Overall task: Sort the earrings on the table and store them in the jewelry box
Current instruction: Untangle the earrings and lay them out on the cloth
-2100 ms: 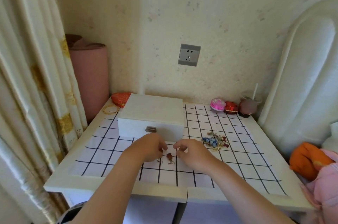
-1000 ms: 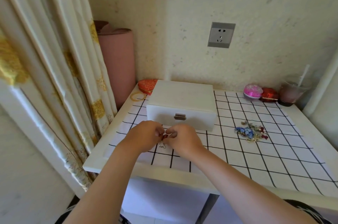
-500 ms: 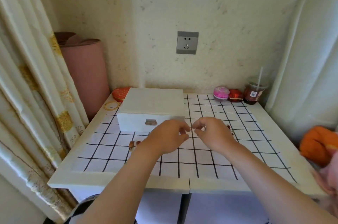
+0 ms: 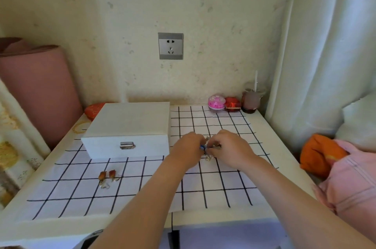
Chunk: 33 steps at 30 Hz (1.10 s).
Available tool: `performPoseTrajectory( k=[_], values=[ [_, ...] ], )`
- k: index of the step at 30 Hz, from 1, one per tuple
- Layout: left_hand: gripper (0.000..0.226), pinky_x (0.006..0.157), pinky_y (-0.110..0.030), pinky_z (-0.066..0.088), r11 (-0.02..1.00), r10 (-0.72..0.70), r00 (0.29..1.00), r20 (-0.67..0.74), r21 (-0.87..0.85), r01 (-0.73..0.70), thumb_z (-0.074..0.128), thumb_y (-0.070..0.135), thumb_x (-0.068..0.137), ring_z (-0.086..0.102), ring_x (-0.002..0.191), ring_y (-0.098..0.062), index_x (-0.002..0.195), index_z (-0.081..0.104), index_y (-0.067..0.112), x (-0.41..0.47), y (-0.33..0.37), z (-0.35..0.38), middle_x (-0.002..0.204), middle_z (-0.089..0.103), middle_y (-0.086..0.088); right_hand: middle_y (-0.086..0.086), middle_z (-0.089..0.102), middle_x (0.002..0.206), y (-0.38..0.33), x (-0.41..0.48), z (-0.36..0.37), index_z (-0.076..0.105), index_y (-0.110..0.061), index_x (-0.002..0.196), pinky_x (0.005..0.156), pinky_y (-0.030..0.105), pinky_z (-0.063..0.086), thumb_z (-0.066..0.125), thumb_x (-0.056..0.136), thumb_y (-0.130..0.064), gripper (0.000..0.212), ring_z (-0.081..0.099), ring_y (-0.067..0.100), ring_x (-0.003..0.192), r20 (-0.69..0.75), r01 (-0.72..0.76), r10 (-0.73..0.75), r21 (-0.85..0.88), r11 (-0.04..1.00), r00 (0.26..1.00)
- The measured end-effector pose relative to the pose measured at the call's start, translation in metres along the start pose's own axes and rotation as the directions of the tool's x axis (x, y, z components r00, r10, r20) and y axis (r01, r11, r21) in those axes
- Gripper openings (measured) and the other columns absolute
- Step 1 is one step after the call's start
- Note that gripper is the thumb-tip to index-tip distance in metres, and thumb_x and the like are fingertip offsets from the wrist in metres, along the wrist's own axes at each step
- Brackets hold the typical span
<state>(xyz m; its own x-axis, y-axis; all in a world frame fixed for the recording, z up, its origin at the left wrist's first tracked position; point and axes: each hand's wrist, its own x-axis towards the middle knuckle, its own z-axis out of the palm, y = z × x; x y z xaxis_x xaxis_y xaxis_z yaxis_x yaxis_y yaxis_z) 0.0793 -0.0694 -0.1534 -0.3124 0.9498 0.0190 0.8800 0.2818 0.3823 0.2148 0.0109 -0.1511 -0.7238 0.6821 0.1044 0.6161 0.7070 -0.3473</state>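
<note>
Both the left hand and right hand pinch the earring pile just beside the jewelry box corner.

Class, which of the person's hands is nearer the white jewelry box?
Left. The left hand is just right of the jewelry box; the right hand lies farther right, across the earrings.

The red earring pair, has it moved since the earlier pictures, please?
Yes, leftward: the red earring pair was right of the jewelry box latch, now left of it.
</note>
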Motion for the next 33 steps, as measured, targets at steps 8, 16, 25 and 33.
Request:
performPoseTrajectory(
  k=[8, 16, 25, 33],
  values=[
    [0.012, 0.077, -0.029, 0.050, 0.990, -0.035, 0.998, -0.057, -0.140, 0.026, 0.059, 0.020, 0.095, 0.058, 0.092, -0.017, 0.103, 0.067, 0.015, 0.011, -0.011, 0.000, 0.104, 0.063, -0.002, -0.012, 0.062, 0.100, 0.005, 0.017, -0.009, 0.068, -0.034, 0.111, 0.072, 0.029, 0.047, 0.067, 0.087, -0.032, 0.024, 0.059, 0.012, 0.094, 0.119, -0.079, 0.077, 0.009, 0.997, 0.990],
    [0.004, 0.072, -0.031, 0.052, 0.899, -0.111, 0.988, -0.108, -0.436, 0.053, 0.051, 0.024, 0.100, 0.064, 0.082, -0.020, 0.103, 0.054, 0.024, 0.013, -0.010, -0.003, 0.086, 0.063, 0.001, -0.014, 0.056, 0.088, 0.010, 0.017, -0.011, 0.072, -0.033, 0.109, 0.065, 0.027, 0.041, 0.072, 0.084, -0.033, 0.026, 0.056, 0.012, 0.085, 0.166, -0.073, 0.079, -0.039, 0.997, 0.983],
    [0.020, 0.065, -0.022, 0.053, 0.867, -0.008, 0.977, 0.213, -0.485, 0.113, 0.063, 0.032, 0.095, 0.062, 0.066, -0.008, 0.096, 0.073, 0.015, -0.016, -0.010, -0.017, 0.079, 0.068, -0.001, -0.014, 0.064, 0.090, 0.016, 0.009, -0.013, 0.066, -0.036, 0.088, 0.077, 0.033, 0.054, 0.070, 0.083, -0.028, 0.010, 0.061, 0.009, 0.088, 0.148, -0.122, 0.106, 0.108, 0.987, 0.983],
    [0.010, 0.063, -0.021, 0.045, 0.973, 0.033, 0.948, 0.317, -0.226, 0.042, 0.068, 0.031, 0.089, 0.057, 0.064, -0.007, 0.097, 0.070, 0.026, -0.036, -0.020, -0.018, 0.074, 0.062, 0.010, 0.012, 0.069, 0.086, 0.000, 0.004, -0.031, 0.067, -0.010, 0.097, 0.050, 0.027, 0.042, 0.058, 0.091, -0.006, 0.011, 0.065, 0.025, 0.065, 0.306, -0.373, 0.214, 0.773, 0.513, 0.928]
  ],
)
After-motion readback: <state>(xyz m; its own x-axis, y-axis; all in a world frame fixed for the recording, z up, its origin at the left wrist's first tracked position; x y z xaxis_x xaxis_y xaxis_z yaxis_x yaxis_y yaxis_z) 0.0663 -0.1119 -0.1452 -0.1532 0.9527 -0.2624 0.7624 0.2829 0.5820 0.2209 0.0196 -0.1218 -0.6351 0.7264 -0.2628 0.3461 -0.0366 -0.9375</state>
